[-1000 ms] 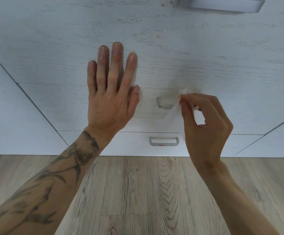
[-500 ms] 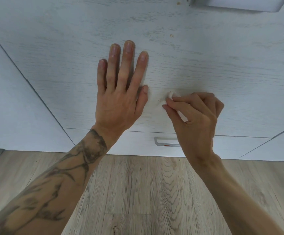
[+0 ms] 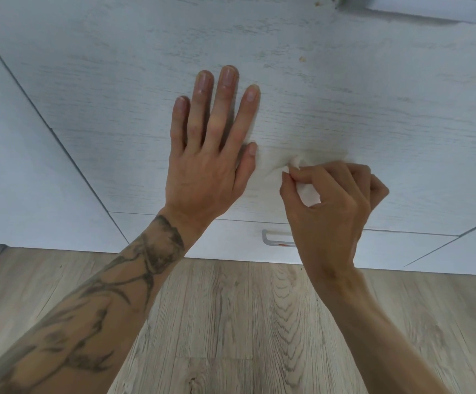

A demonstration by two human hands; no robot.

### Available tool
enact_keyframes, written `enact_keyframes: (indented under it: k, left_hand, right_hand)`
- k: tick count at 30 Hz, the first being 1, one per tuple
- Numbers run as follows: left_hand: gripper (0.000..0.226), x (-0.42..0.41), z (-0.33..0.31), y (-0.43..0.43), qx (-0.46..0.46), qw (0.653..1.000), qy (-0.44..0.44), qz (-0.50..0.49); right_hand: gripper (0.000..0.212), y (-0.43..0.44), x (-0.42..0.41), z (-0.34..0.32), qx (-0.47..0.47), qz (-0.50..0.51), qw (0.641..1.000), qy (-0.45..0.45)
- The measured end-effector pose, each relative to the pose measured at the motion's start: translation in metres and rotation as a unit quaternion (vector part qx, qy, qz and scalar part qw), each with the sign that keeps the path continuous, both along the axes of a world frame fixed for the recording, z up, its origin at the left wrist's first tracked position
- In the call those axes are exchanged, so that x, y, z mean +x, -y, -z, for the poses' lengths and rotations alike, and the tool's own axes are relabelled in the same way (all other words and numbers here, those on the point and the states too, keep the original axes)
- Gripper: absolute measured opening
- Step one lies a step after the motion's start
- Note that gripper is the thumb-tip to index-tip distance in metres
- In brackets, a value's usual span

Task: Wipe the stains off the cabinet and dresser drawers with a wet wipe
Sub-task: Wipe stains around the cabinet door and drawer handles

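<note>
left hand (image 3: 211,155): spread flat, fingers straight, palm on the drawer front (image 3: 117,95); thumb tip just beside the wipe.
right hand (image 3: 330,200): thumb and fingers pinch the wet wipe (image 3: 302,189) and hold it against the drawer front, near its lower edge.
wet wipe: bunched in the pinch. A pale fold pokes out above the thumb. How much lies flat on the wood is too blurred to tell.
change: a second ago the wipe hung loose over a small handle on this drawer front. Now it is gathered tight and the right hand hides that handle. The left hand has kept its brace.
meaning: probably rubbing at or round the handle, with the drawer steadied against the push.
still marked: brown speck (image 3: 303,58) toward the upper right. More specks (image 3: 315,3) by the large handle (image 3: 430,9) at the top edge. An orange mark (image 3: 283,245) on the lower drawer handle (image 3: 273,240).
progress: early to middle, by these marks.
</note>
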State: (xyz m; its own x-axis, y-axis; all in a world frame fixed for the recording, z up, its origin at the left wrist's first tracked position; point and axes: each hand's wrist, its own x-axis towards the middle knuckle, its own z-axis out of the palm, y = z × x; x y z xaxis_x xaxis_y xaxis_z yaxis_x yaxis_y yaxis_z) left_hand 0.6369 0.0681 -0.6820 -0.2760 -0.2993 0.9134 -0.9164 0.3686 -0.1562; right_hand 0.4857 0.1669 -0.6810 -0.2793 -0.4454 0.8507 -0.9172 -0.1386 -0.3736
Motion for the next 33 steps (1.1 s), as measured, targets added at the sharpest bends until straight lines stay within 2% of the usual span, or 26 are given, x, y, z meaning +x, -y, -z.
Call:
enact_keyframes:
  k: [12, 25, 29, 33]
  left_hand:
    - [0.063, 0.0, -0.001, 0.001, 0.002, 1.0, 0.004, -0.001]
    - [0.063, 0.001, -0.001, 0.001, 0.011, 1.0, 0.012, -0.006]
    - [0.063, 0.0, -0.001, 0.001, 0.007, 1.0, 0.012, -0.001]
    - [0.069, 0.001, 0.0, 0.001, 0.011, 1.0, 0.013, 0.004]
  right_hand:
    - [0.016, 0.007, 0.003, -0.007, 0.023, 0.021, 1.0, 0.0]
    - [0.014, -0.001, 0.0, -0.002, 0.012, -0.001, 1.0, 0.008]
    - [0.014, 0.006, -0.002, -0.007, 0.036, -0.009, 0.999, -0.011]
    - [0.01, -0.016, -0.019, 0.0, 0.016, -0.032, 0.999, -0.014]
